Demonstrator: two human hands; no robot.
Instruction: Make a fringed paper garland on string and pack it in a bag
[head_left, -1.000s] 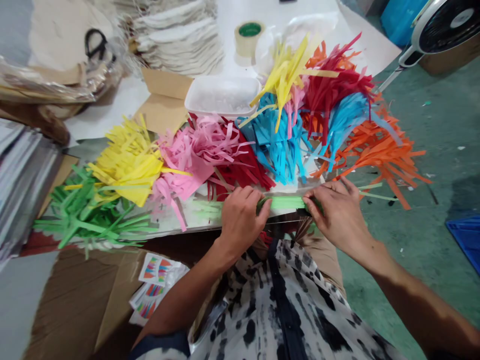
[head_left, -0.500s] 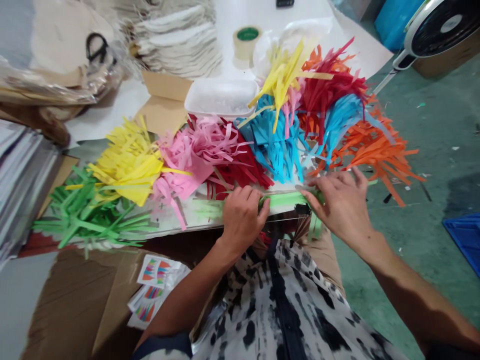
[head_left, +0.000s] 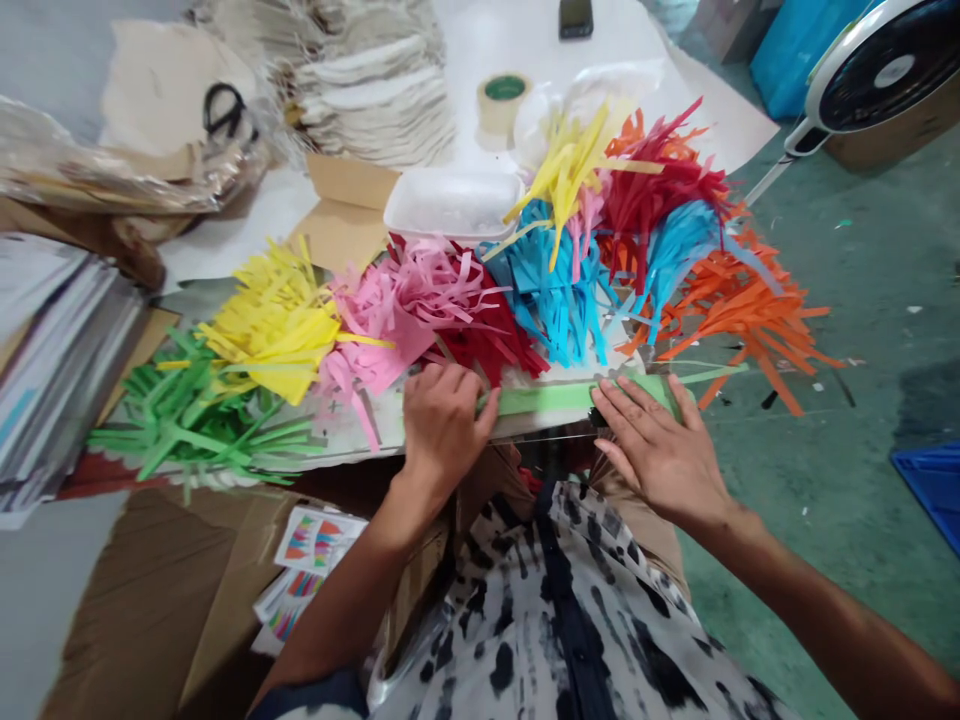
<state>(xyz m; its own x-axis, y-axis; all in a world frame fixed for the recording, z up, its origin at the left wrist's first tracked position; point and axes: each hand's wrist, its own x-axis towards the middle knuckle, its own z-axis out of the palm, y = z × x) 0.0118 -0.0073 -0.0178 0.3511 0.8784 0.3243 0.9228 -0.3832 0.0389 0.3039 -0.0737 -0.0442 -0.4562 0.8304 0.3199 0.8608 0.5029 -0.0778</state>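
A light green paper strip (head_left: 544,398) lies along the table's front edge. On its left part rests my left hand (head_left: 446,420), fingers curled and thumb closed against the strip. My right hand (head_left: 656,440) lies flat over the right part, fingers stretched out and pressing down. A thin pale green tail sticks out to the right of it. Just beyond the strip are bunches of fringed paper: green (head_left: 202,430), yellow (head_left: 274,330), pink (head_left: 397,310), dark red (head_left: 510,335), blue (head_left: 562,300) and orange (head_left: 757,290).
Behind the fringes stand a white plastic tub (head_left: 454,200) and a tape roll (head_left: 502,105). Scissors (head_left: 223,110) lie on plastic wrapping at the back left. Stacked papers (head_left: 67,370) are at the left, a fan (head_left: 885,75) at the right. Printed sheets (head_left: 315,545) sit on cardboard below.
My left hand has slid left along the strip. My right hand has gone from bent fingers to lying flat on it. More of the green strip shows between them.
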